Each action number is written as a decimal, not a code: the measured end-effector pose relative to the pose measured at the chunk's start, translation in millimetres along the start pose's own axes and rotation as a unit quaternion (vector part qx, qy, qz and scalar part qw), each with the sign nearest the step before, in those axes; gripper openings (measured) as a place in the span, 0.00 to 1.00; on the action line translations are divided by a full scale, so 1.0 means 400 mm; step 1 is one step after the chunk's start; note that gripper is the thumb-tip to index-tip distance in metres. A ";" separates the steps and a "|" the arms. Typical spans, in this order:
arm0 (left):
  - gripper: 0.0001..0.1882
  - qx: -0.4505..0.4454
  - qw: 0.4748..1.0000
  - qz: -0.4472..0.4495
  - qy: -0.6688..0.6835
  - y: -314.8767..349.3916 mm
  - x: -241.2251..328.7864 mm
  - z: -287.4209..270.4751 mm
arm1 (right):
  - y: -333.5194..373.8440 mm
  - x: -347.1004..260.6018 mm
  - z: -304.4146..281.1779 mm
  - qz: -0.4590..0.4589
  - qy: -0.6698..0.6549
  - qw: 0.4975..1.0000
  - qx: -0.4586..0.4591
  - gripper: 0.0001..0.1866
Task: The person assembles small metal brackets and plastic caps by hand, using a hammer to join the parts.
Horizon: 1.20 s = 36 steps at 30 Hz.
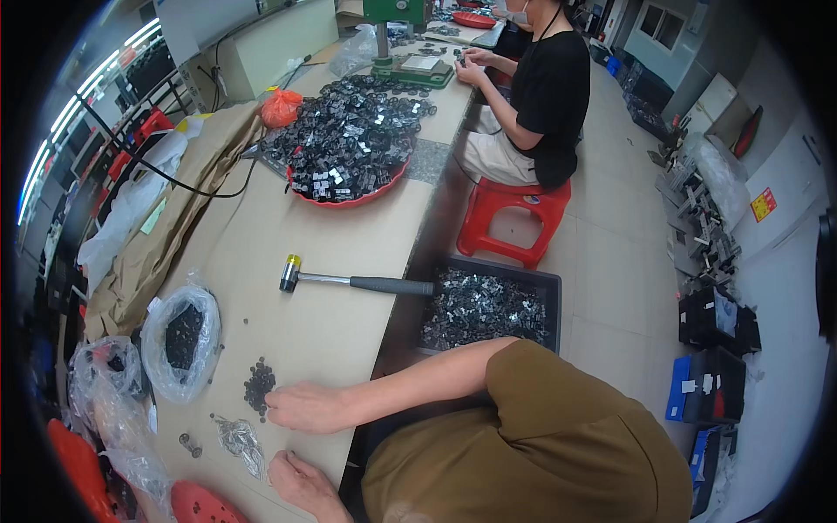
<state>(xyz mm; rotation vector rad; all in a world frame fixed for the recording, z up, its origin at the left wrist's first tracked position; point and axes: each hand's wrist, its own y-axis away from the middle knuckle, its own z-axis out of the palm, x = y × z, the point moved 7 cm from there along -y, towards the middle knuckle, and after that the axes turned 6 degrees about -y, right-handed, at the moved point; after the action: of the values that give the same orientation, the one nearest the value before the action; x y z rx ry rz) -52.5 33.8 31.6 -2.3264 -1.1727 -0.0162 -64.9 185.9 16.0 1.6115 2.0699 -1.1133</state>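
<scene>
My right hand (305, 407) rests low over the table beside a small heap of black round pieces (259, 383). Its fingers are curled together, and whatever they pinch is hidden. Closer to the lower edge, my left hand (302, 484) has its fingers bent inward by a pile of thin silver pins (243, 443); I cannot make out anything in it. A small dark part with round ends (189, 445) lies left of the pins. Farther left, a bowl lined with clear plastic (150, 342) holds many small black pieces.
A mallet (366, 283) lies across the table, its handle reaching the edge. Beyond it, a red tray (349, 202) is heaped with dark parts. A black crate (554, 305) of metal parts stands below the edge. A co-worker (545, 96) sits on a red stool (514, 218) near a green press (410, 74).
</scene>
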 end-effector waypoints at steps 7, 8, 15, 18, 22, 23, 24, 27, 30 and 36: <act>0.04 0.035 0.996 -0.034 0.080 -0.010 -0.002 -0.009 | -0.005 -0.080 -0.053 -0.042 -0.163 0.985 0.031 0.06; 0.05 0.046 0.992 -0.051 0.105 -0.009 -0.005 -0.014 | -0.006 -0.094 -0.055 -0.054 -0.212 0.975 0.042 0.06; 0.07 -0.010 0.988 -0.085 0.125 -0.005 -0.043 0.002 | 0.007 -0.098 -0.006 -0.063 -0.241 0.968 0.040 0.06; 0.08 0.009 0.982 -0.108 0.158 -0.002 -0.041 -0.007 | 0.017 -0.103 0.001 -0.077 -0.236 0.968 0.041 0.06; 0.08 -0.004 0.982 -0.114 0.154 -0.004 -0.051 0.002 | 0.013 -0.101 -0.019 -0.071 -0.249 0.963 0.072 0.07; 0.08 -0.006 0.982 -0.115 0.151 -0.007 -0.051 0.003 | 0.009 -0.099 -0.024 -0.073 -0.241 0.965 0.079 0.07; 0.08 -0.007 0.982 -0.114 0.151 -0.006 -0.050 0.005 | 0.009 -0.094 -0.016 -0.073 -0.242 0.964 0.079 0.07; 0.09 0.008 0.980 -0.115 0.164 -0.008 -0.048 0.006 | 0.011 -0.087 -0.001 -0.077 -0.199 0.974 0.073 0.07; 0.09 -0.014 0.982 -0.111 0.151 -0.014 -0.044 0.004 | 0.013 -0.088 -0.007 -0.082 -0.190 0.976 0.072 0.07; 0.09 -0.010 0.978 -0.136 0.156 0.010 -0.057 0.001 | 0.015 -0.088 0.026 -0.067 -0.212 0.973 0.061 0.08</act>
<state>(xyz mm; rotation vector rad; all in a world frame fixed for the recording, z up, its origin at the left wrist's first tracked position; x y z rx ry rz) -63.9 15.0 23.7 -2.0658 -1.3163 -0.4737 -50.1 154.5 29.5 1.1612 1.8739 -1.5069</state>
